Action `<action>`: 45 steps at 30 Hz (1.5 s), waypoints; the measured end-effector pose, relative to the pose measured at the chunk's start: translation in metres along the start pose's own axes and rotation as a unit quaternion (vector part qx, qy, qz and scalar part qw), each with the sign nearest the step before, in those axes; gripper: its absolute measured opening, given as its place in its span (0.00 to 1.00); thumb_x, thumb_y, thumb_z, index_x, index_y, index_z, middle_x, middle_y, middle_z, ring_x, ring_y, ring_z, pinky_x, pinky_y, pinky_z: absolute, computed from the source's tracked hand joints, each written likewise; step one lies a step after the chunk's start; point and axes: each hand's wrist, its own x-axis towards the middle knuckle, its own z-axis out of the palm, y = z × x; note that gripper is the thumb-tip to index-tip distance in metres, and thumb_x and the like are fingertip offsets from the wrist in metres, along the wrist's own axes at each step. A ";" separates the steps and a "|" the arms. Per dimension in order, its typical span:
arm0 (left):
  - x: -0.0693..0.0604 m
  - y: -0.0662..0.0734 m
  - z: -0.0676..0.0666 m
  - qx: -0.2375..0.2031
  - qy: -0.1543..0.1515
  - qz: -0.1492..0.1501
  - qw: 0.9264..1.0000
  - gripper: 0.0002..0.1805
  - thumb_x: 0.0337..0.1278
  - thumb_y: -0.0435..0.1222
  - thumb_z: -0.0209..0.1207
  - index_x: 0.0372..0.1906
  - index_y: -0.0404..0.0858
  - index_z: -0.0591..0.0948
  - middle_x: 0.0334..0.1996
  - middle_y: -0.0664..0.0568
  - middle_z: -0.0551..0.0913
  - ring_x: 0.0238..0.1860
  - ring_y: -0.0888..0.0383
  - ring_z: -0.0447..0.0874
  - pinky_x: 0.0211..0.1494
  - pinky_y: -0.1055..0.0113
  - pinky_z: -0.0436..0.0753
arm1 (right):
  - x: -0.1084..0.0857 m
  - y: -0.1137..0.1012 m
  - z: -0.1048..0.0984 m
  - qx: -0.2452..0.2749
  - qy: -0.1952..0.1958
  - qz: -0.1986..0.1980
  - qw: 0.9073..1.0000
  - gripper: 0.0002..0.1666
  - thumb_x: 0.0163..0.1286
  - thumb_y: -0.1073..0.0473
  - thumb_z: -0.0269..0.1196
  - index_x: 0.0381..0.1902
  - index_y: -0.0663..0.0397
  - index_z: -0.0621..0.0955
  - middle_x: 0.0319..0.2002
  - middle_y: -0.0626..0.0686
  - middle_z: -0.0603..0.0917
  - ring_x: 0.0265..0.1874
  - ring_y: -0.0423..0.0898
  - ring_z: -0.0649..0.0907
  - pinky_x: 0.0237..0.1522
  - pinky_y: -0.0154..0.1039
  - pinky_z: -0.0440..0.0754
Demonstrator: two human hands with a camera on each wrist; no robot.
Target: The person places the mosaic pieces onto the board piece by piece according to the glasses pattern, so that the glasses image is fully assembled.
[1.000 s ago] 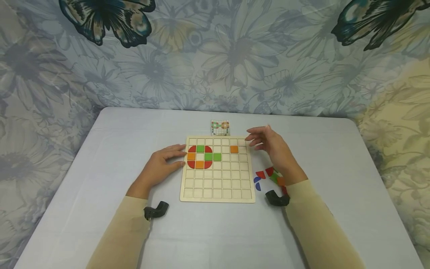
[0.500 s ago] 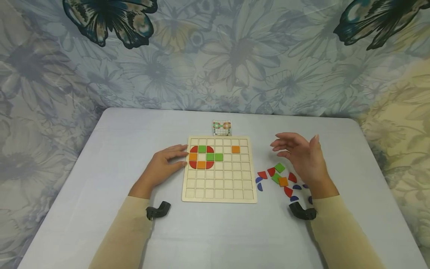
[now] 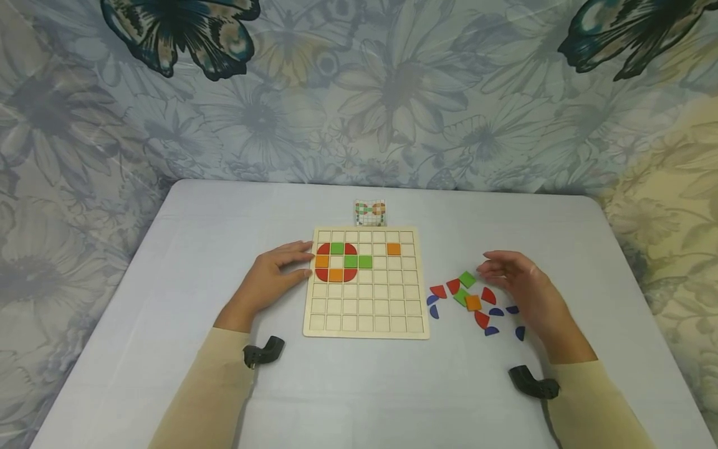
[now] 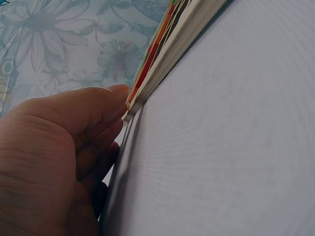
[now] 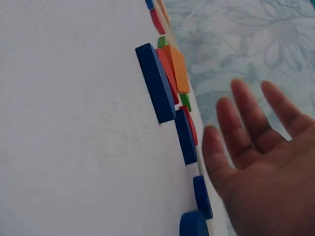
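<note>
While the left hand (image 3: 269,277) touches the left edge of the gridded board (image 3: 364,305), thumb and fingers parted, the right hand (image 3: 533,296) hovers near a loose green square (image 3: 467,279), its fingers slightly spread. Flat on the surface (image 3: 235,215), the board carries a ring of red, green and orange tiles (image 3: 337,248) towards its far left corner. Coloured pieces (image 3: 473,303) lie scattered to its right; a patterned card (image 3: 370,213) sits just beyond.

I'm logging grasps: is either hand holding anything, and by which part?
Nothing appears held: the left hand only touches the board at its left edge; the right hand is empty.
</note>
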 end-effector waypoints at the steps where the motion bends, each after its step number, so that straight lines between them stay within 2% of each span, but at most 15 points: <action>1: 0.000 0.000 0.000 0.000 0.000 0.000 1.000 0.21 0.68 0.37 0.75 0.64 0.43 0.90 0.74 0.63 0.78 0.80 0.56 0.66 0.83 0.46 0.62 | -0.003 0.001 0.000 -0.024 0.001 0.011 1.000 0.32 0.89 0.53 0.39 0.75 0.72 0.71 0.61 0.63 0.82 0.64 0.52 0.79 0.70 0.37 0.73; 3: 0.000 0.001 0.000 0.000 -0.001 0.001 1.000 0.21 0.68 0.37 0.75 0.64 0.43 0.90 0.74 0.63 0.78 0.80 0.55 0.66 0.83 0.46 0.62 | -0.008 0.002 0.001 -0.087 0.006 0.037 0.995 0.26 0.87 0.59 0.45 0.73 0.67 0.74 0.60 0.60 0.83 0.63 0.48 0.80 0.67 0.32 0.73; 6: 0.000 0.002 0.000 0.000 -0.001 0.000 1.000 0.21 0.68 0.37 0.75 0.64 0.43 0.90 0.74 0.63 0.78 0.80 0.56 0.66 0.83 0.47 0.62 | -0.011 0.003 0.005 -0.181 0.002 0.073 0.981 0.22 0.82 0.66 0.57 0.70 0.62 0.79 0.60 0.57 0.84 0.60 0.44 0.82 0.63 0.26 0.74; 8: 0.000 0.002 0.000 0.001 -0.001 0.001 1.000 0.21 0.68 0.38 0.75 0.64 0.44 0.90 0.74 0.63 0.78 0.80 0.56 0.66 0.83 0.47 0.62 | -0.011 0.003 0.009 -0.229 -0.004 0.092 0.969 0.22 0.78 0.65 0.66 0.67 0.59 0.82 0.59 0.56 0.85 0.58 0.43 0.81 0.61 0.24 0.74; 11: -0.001 0.002 0.000 0.001 -0.001 0.001 1.000 0.21 0.68 0.38 0.75 0.64 0.43 0.90 0.74 0.63 0.78 0.80 0.55 0.66 0.82 0.46 0.62 | -0.010 0.004 0.014 -0.275 -0.020 0.122 0.953 0.24 0.73 0.61 0.75 0.65 0.54 0.84 0.59 0.54 0.85 0.58 0.46 0.79 0.59 0.22 0.74; 15: -0.001 0.002 0.000 0.000 -0.002 0.002 1.000 0.21 0.68 0.37 0.75 0.64 0.43 0.90 0.74 0.63 0.78 0.80 0.55 0.66 0.82 0.46 0.62 | -0.008 0.004 0.017 -0.322 -0.030 0.148 0.935 0.23 0.71 0.60 0.77 0.62 0.51 0.86 0.59 0.52 0.85 0.59 0.51 0.78 0.57 0.21 0.73; 19: -0.001 0.003 -0.001 0.001 -0.002 0.003 1.000 0.21 0.68 0.37 0.75 0.64 0.43 0.90 0.74 0.63 0.78 0.80 0.55 0.66 0.83 0.46 0.62 | -0.006 0.004 0.018 -0.354 -0.032 0.150 0.923 0.22 0.71 0.65 0.76 0.61 0.53 0.86 0.57 0.53 0.86 0.58 0.54 0.80 0.57 0.21 0.72; 23: -0.001 0.003 -0.002 0.002 -0.003 0.002 1.000 0.21 0.68 0.37 0.75 0.64 0.43 0.90 0.74 0.62 0.78 0.80 0.55 0.66 0.83 0.46 0.62 | -0.005 0.004 0.019 -0.370 -0.026 0.155 0.916 0.21 0.71 0.65 0.76 0.61 0.53 0.87 0.57 0.54 0.86 0.55 0.54 0.81 0.55 0.27 0.77; 29: -0.001 0.003 -0.001 0.002 -0.004 0.005 1.000 0.22 0.68 0.37 0.75 0.65 0.42 0.90 0.74 0.62 0.78 0.80 0.54 0.66 0.82 0.46 0.62 | -0.005 0.004 0.021 -0.377 -0.002 0.168 0.911 0.20 0.71 0.64 0.76 0.59 0.54 0.87 0.54 0.55 0.85 0.50 0.53 0.80 0.48 0.35 0.82; 32: -0.001 0.003 -0.001 0.001 -0.004 0.007 1.000 0.22 0.68 0.37 0.75 0.64 0.42 0.90 0.74 0.62 0.78 0.80 0.54 0.66 0.82 0.46 0.63 | -0.005 0.005 0.021 -0.381 0.007 0.170 0.909 0.20 0.71 0.64 0.76 0.59 0.54 0.87 0.53 0.56 0.85 0.47 0.53 0.79 0.45 0.36 0.82; 35: -0.001 0.003 -0.001 -0.002 -0.003 0.008 1.000 0.22 0.68 0.37 0.75 0.64 0.42 0.90 0.74 0.62 0.78 0.80 0.54 0.67 0.83 0.46 0.62 | -0.006 0.005 0.021 -0.384 0.022 0.164 0.908 0.19 0.70 0.64 0.76 0.58 0.55 0.87 0.47 0.54 0.85 0.43 0.53 0.79 0.40 0.35 0.82; 39: -0.001 0.004 -0.001 0.000 -0.002 0.006 1.000 0.22 0.68 0.37 0.75 0.64 0.42 0.90 0.74 0.62 0.78 0.80 0.54 0.67 0.83 0.46 0.62 | -0.007 0.006 0.020 -0.367 0.051 0.142 0.918 0.19 0.70 0.64 0.77 0.56 0.57 0.84 0.39 0.52 0.84 0.37 0.51 0.80 0.36 0.31 0.81; 42: -0.001 0.005 -0.001 0.001 -0.002 0.003 1.000 0.22 0.68 0.37 0.75 0.64 0.42 0.90 0.74 0.62 0.78 0.80 0.54 0.67 0.83 0.46 0.62 | -0.008 0.007 0.020 -0.348 0.072 0.131 0.925 0.18 0.71 0.63 0.77 0.53 0.57 0.83 0.38 0.51 0.84 0.34 0.49 0.82 0.35 0.28 0.82; 45: -0.001 0.005 -0.001 -0.001 -0.003 0.003 1.000 0.21 0.68 0.37 0.75 0.64 0.42 0.90 0.74 0.62 0.78 0.80 0.54 0.67 0.83 0.46 0.62 | -0.009 0.006 0.020 -0.342 0.089 0.128 0.927 0.15 0.72 0.62 0.77 0.52 0.57 0.85 0.37 0.52 0.86 0.32 0.46 0.83 0.33 0.28 0.83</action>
